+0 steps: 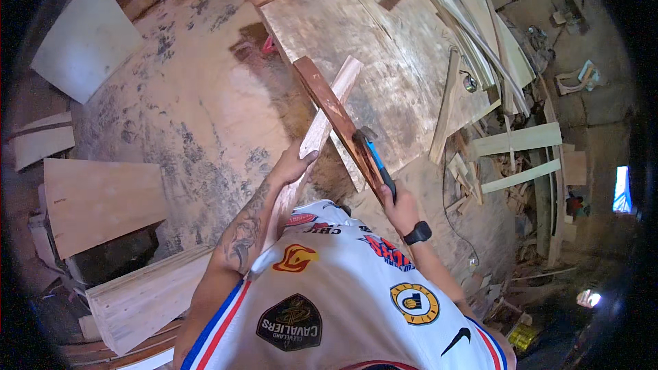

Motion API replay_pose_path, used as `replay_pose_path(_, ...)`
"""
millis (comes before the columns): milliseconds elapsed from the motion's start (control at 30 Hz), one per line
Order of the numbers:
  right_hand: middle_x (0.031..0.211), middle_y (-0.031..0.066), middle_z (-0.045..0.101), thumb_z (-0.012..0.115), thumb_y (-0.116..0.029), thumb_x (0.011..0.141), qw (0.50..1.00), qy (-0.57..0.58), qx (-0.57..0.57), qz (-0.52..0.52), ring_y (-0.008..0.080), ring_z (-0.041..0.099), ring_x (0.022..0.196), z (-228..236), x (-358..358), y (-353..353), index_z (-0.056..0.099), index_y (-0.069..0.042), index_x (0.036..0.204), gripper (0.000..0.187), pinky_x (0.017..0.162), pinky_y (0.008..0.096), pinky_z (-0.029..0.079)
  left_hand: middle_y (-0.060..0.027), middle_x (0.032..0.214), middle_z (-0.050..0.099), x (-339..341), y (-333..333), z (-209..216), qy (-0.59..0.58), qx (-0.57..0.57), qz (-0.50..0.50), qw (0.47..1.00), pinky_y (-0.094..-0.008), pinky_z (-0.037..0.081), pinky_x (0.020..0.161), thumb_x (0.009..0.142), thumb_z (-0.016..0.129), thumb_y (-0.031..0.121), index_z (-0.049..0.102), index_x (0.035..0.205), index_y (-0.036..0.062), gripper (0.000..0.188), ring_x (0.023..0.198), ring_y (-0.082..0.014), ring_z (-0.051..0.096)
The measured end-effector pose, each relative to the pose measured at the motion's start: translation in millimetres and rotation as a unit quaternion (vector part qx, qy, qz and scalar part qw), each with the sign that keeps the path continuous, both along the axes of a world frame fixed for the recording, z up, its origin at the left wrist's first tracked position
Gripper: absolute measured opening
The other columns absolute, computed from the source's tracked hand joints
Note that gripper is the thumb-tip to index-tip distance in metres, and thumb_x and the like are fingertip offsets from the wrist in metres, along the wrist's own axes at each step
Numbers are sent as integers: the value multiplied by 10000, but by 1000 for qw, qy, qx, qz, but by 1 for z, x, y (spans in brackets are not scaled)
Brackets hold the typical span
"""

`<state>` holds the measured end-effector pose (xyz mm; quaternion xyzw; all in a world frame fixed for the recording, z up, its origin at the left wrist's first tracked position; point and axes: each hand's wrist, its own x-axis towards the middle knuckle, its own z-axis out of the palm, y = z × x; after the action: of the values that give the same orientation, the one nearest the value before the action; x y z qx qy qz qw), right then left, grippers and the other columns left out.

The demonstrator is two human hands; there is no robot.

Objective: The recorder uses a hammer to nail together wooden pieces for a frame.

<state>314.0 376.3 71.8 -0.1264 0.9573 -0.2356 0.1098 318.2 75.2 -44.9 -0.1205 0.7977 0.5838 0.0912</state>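
My left hand [295, 166] is closed around a pale pinkish wooden board [317, 133], which slants from beside my body up over the worktable's edge. A reddish-brown board [322, 94] crosses it near the far end. My right hand [400, 208] grips a hammer [373, 153] with a blue and black handle. Its dark head lies against the brown board's right side. The brown board's near end runs down beside my right fingers; whether they hold it too, I cannot tell. Another pale strip [348, 161] shows beneath the brown board.
The wooden worktable [404, 62] stretches ahead, with long strips and offcuts [473, 48] along its right side. A cable [460, 229] hangs near its right corner. Dusty floor [199, 103] lies to the left, with panels [103, 199] and stacked boards [147, 301] along the far left.
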Motion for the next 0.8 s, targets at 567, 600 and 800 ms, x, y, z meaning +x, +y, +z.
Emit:
replay_pose_path(567,653,185,525,567,-200,878,949,83,-142,269,391,590,614,62,-54,-56,558,-38,946,176,556,411,457,-186,774,649,1,4,-16,-80,184,28,979,-384,519,467,900,662,286,443,1197,-86,523,538,-245,653)
replay_pose_path(600,653,183,522,561,-193,876,956,75,-120,258,387,590,612,60,-53,-54,565,-37,942,170,555,409,456,-186,774,649,-3,3,-17,-81,187,29,979,-384,519,467,900,662,286,443,1197,-86,523,538,-245,653)
replay_pose_path(800,653,180,528,545,-202,895,955,82,-137,250,374,589,613,60,-47,-63,586,-26,945,187,564,393,452,-301,1120,635,-10,-3,-1,-121,34,-8,992,-429,494,903,860,670,394,484,1278,-83,661,1062,-377,637)
